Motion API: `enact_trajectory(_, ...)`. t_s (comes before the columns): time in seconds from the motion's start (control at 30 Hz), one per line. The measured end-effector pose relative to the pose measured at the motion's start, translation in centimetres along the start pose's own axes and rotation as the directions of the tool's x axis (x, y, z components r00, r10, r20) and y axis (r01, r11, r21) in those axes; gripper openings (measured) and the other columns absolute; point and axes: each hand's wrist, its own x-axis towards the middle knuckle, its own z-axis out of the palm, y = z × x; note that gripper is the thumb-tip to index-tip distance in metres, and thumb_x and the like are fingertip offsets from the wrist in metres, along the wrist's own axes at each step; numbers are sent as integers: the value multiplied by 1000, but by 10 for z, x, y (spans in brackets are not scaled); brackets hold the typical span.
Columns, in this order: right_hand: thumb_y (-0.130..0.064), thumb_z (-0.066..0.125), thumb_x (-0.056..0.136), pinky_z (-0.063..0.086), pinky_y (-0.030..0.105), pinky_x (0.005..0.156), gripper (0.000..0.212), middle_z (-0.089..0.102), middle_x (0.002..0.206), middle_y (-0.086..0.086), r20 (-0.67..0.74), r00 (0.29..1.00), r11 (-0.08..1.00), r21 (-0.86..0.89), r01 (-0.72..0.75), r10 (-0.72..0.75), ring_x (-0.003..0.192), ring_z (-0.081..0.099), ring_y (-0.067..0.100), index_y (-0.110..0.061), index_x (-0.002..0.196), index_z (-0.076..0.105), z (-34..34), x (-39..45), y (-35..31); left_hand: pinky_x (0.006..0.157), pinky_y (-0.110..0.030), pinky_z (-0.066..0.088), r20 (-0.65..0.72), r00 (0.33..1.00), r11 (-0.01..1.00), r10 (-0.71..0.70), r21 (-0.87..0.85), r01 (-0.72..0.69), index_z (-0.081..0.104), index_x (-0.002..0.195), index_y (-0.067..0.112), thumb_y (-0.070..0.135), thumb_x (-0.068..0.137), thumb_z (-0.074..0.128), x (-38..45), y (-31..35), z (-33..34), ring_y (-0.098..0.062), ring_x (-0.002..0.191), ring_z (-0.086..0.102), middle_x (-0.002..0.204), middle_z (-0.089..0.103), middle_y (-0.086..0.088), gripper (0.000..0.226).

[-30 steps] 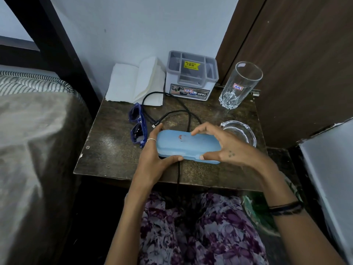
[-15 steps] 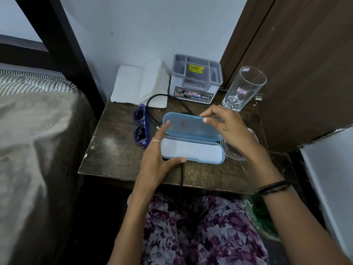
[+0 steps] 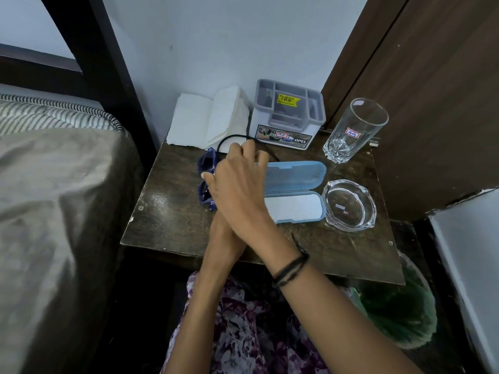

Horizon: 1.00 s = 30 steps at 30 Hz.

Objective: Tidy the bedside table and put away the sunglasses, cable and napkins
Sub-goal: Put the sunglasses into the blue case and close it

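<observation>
Head view, looking down on the bedside table [image 3: 172,225] at frame centre. Blue sunglasses [image 3: 205,176] lie folded left of centre, just beside the open case [image 3: 294,188], whose lid is laid back and whose pale lining faces up. The right hand [image 3: 239,184] reaches across the case toward the sunglasses, its fingers loosely curled over them; whether it has closed on the frame cannot be told, since the fingertips are hidden behind the hand. The left hand [image 3: 224,233] lies beneath the right forearm and is almost wholly covered; its state cannot be told.

A black cable [image 3: 229,139] loops above the hand, partly across the stack of white napkins [image 3: 199,120] in the upper centre, beside a grey organiser [image 3: 289,112]. A drinking glass [image 3: 353,128] and a glass ashtray [image 3: 348,205] stand at right.

Handling, as judged: the sunglasses are light and stiff, with lenses that scratch; they are best taken by the frame at the bridge or hinge ends, not the lenses. The cable is limp and will trail unless coiled. The napkins are soft and loose, and are best lifted as one stack from the edges.
</observation>
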Motion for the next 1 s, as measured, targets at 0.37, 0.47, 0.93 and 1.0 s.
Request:
enact_trajectory(0.37, -41, 63, 83, 19, 34, 88, 23, 63, 103, 0, 43, 977, 880, 428, -205, 207, 108, 37, 21, -21, 87, 74, -5, 8, 5, 59, -7, 32, 94, 995, 992, 38, 112, -49, 49, 76, 11, 24, 89, 47, 11, -3, 0, -6, 75, 44, 78, 55, -7, 19)
enact_trajectory(0.47, -38, 68, 79, 27, 31, 89, 21, 66, 96, 0, 29, 969, 738, 643, -207, 247, 107, 40, 22, -18, 83, 74, -23, 7, 18, 66, -5, 34, 29, 997, 996, 75, 48, -76, 53, 116, 8, 22, 71, 70, 10, -7, -3, -13, 100, 53, 107, 58, 0, 51)
enact_trajectory(0.93, -9, 65, 85, 31, 9, 71, 19, 60, 81, 2, 180, 983, 902, 429, -47, -34, 80, 46, 19, -16, 100, 73, -57, -59, 144, 66, 0, 38, 19, 991, 991, 131, -3, -131, 31, 107, 24, 14, 57, 87, 8, -9, -6, 1, 93, 53, 106, 54, 15, 76)
enact_trajectory(1.0, -6, 61, 87, 35, 8, 72, 23, 60, 84, 3, 197, 977, 921, 390, -6, -77, 82, 45, 17, -17, 103, 73, -46, -59, 143, 69, 2, 40, 25, 989, 989, 142, -32, -142, 29, 109, 21, 11, 57, 87, 9, -12, -6, 11, 90, 53, 102, 53, 26, 79)
